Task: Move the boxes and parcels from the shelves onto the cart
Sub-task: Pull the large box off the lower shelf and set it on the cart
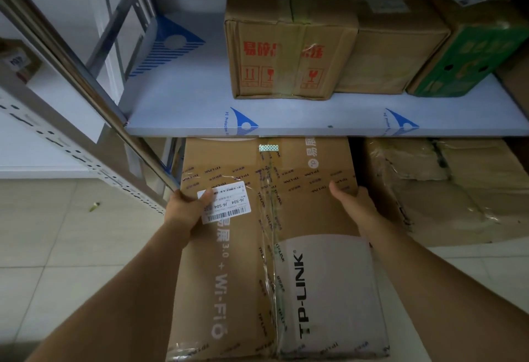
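A large brown TP-LINK box [272, 247], sealed with clear tape, sticks partway out from under the white shelf [315, 121]. My left hand [187, 208] grips its left edge, thumb on the white barcode label [227, 204]. Over on the right edge, my right hand [353, 200] holds the box with the thumb lying on top and the fingers wrapped over the side. The box's far end is hidden beneath the shelf.
On the shelf stand a brown box with red fragile marks [286, 47], a plain brown box [392, 38] and a green-sided box [469, 47]. Taped parcels [446, 190] sit low at the right. A metal shelf upright [86, 84] slants at the left over tiled floor [71, 261].
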